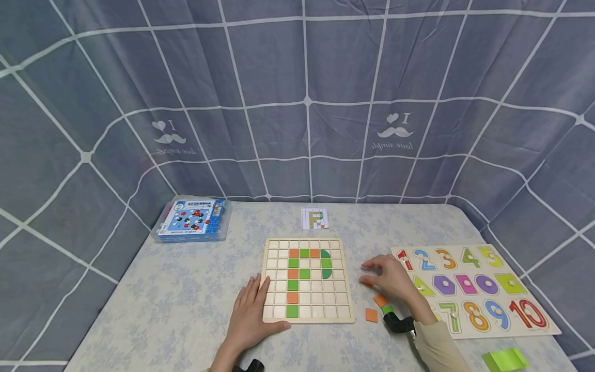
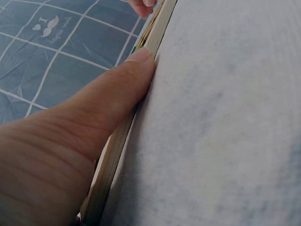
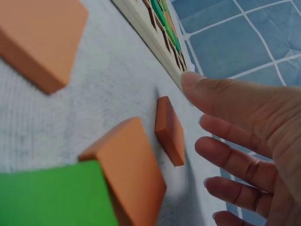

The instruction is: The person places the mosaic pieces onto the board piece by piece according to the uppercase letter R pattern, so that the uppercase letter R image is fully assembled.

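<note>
A square wooden grid board (image 1: pixel 325 320) lies in the middle of the table with orange and green pieces in some cells, laid out like a letter P. My left hand (image 1: pixel 248 315) rests at its front left corner, fingers along the left side. The left thumb (image 2: pixel 124 77) presses the board's edge. Right of the board, my right hand (image 1: pixel 390 278) hovers with fingers spread and nothing between them. Nearest to it is an orange square tile (image 3: pixel 170 132). Another orange tile (image 1: pixel 371 315) lies closer to me, and a third orange tile (image 3: pixel 129 165) leans beside a green tile (image 3: pixel 56 195).
Behind the board lies a small pattern card (image 1: pixel 314 218) showing a coloured P. A number and shape puzzle board (image 1: pixel 502 330) is at the right, with light green blocks (image 1: pixel 505 359) in front of it. A boxed set (image 1: pixel 192 219) sits at the back left.
</note>
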### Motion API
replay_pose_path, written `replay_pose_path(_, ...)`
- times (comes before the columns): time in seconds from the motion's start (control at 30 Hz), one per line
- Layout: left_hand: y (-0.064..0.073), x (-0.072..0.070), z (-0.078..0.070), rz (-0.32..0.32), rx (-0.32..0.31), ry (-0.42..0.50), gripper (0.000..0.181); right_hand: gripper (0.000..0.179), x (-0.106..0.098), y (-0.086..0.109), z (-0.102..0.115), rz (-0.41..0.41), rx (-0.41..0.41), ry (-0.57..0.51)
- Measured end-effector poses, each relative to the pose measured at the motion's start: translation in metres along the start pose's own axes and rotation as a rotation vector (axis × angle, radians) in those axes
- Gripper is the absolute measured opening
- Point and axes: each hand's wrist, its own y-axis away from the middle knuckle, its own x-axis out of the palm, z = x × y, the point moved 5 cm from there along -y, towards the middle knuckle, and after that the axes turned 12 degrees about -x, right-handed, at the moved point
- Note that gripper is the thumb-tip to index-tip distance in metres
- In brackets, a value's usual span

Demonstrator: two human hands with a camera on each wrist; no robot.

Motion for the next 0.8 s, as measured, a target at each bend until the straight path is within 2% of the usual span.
replay_pose_path(0.37, 0.000, 0.000, 0.001, -0.004, 0.001, 0.000, 0.117, 0.030, 0.002, 0.008, -0.006, 0.017, 0.025, 0.022)
replay_pose_path(0.8, 0.000, 0.001, 0.001, -0.008, 0.008, -0.010, 0.117, 0.021, 0.002, 0.012, -0.004, 0.033, 0.073, -0.013)
